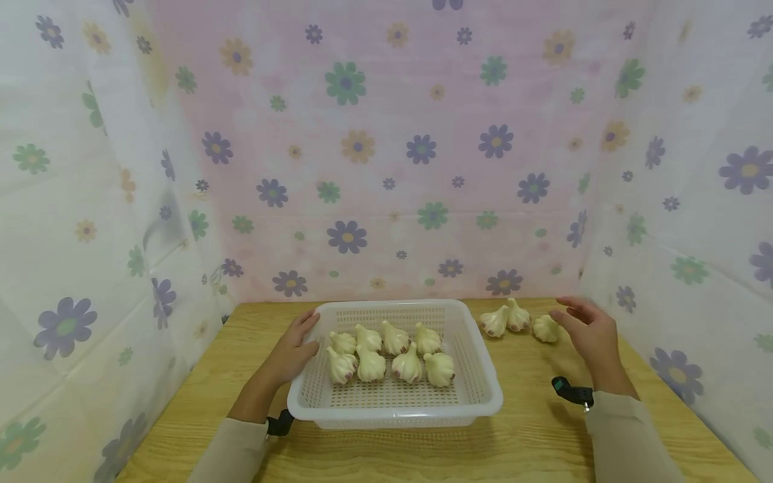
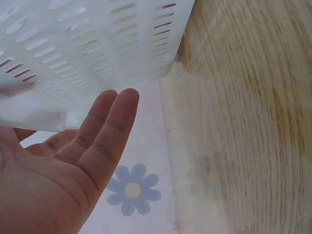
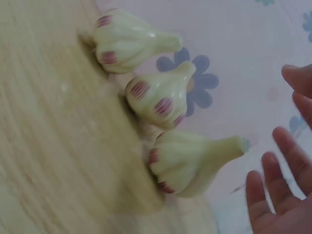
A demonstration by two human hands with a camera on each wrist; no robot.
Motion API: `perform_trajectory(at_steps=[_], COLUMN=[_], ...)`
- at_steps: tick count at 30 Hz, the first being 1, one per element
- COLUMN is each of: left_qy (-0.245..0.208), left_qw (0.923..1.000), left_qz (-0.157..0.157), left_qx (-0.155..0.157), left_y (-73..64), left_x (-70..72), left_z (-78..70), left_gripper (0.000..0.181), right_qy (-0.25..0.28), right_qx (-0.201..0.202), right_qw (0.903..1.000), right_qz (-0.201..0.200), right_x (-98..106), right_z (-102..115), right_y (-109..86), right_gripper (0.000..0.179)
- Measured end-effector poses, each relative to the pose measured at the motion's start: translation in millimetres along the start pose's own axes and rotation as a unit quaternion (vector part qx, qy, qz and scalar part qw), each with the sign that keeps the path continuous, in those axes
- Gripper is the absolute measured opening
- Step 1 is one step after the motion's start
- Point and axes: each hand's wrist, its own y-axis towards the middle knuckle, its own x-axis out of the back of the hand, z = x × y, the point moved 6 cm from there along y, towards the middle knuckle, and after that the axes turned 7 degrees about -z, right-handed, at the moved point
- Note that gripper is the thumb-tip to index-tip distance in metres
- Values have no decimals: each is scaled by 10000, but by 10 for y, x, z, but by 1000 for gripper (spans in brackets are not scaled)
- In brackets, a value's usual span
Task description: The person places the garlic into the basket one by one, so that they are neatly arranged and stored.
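A white plastic basket (image 1: pixel 398 410) with slotted walls stands on the table, holding several cream garlic bulbs (image 1: pixel 407 365) in two rows. My left hand (image 1: pixel 294 349) holds its left rim, thumb over the edge; in the left wrist view, straight fingers (image 2: pixel 114 126) lie along the outer wall. To the basket's right are three more garlic bulbs (image 1: pixel 495 322), purple-streaked near the base in the right wrist view. My right hand (image 1: pixel 592 332) is beside the rightmost garlic bulb (image 1: pixel 546 329). In the right wrist view its spread fingers (image 3: pixel 275 185) are apart from that bulb (image 3: pixel 187 163).
The wooden table (image 1: pixel 531 436) runs back to a flower-printed cloth (image 1: pixel 386 168), which also rises along both sides. Dark wrist-camera mounts (image 1: pixel 570 392) stick out from both wrists.
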Motion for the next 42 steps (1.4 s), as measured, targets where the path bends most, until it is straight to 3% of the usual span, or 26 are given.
perform_trajectory(at_steps=[8,14,22,42], left_qy=[23,43,8,-29], left_qw=[9999,10000,9999,10000], left_qz=[33,-10,-33,-34], left_qx=[105,23,108,63], left_y=[-5,3,-6,-9], left_x=[-14,-8,-2,4], left_z=[17,9,-1,-11], left_gripper=[72,71,71,71], right_qy=[-32,-163,271,291], right_qx=[-346,-334,-523,-609], right_qw=[9965,9948,9897,9869], right_qz=[762,952,1304,1468], right_x=[-139,-155,-170,-276], right_z=[-320,-394,-475,-546], right_y=[33,48,11,-7], right_gripper=[89,92,89,88])
